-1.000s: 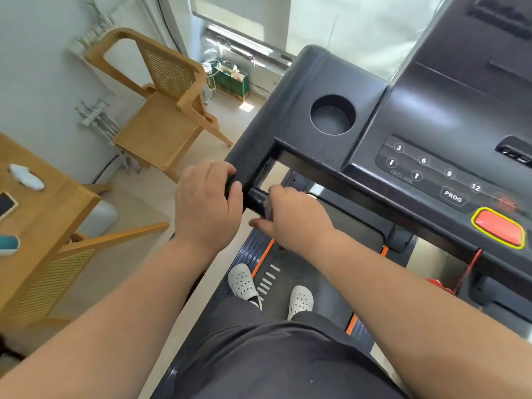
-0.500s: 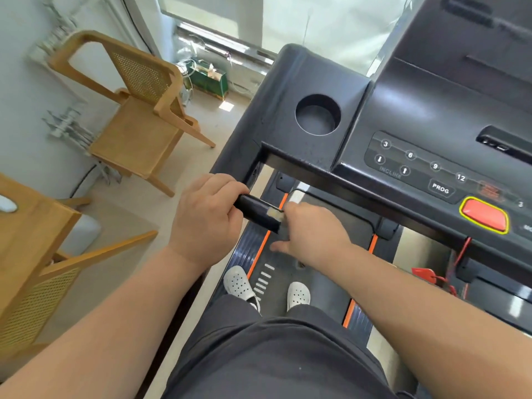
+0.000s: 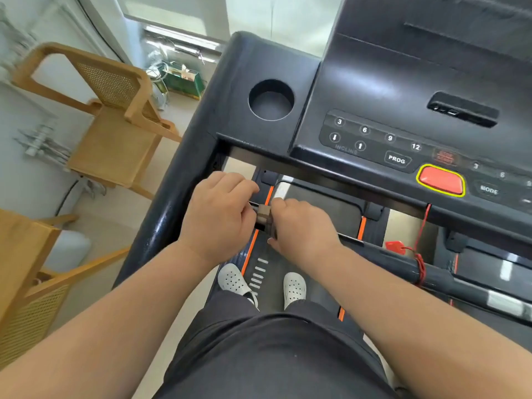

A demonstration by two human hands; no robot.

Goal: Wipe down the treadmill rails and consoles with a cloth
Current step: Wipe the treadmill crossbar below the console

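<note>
I stand on a black treadmill. Its crossbar handlebar (image 3: pixel 431 276) runs from the padded left side rail (image 3: pixel 169 214) toward the right, below the console (image 3: pixel 388 90). My left hand (image 3: pixel 218 218) grips the bar with fingers curled over it. My right hand (image 3: pixel 303 227) grips the same bar just to the right. A short metallic sensor section (image 3: pixel 263 215) shows between the two hands. No cloth shows in either hand.
The console has a round cup holder (image 3: pixel 270 100), a row of buttons and a red stop button (image 3: pixel 440 182). A red safety key (image 3: pixel 394 245) hangs on a cord tied to the bar. A wooden cane chair (image 3: pixel 115 131) and a second chair (image 3: pixel 37 295) stand left of the treadmill.
Both hands have slid to the right along the crossbar, away from the left rail's corner, and stay close together. The view has shifted with them.
</note>
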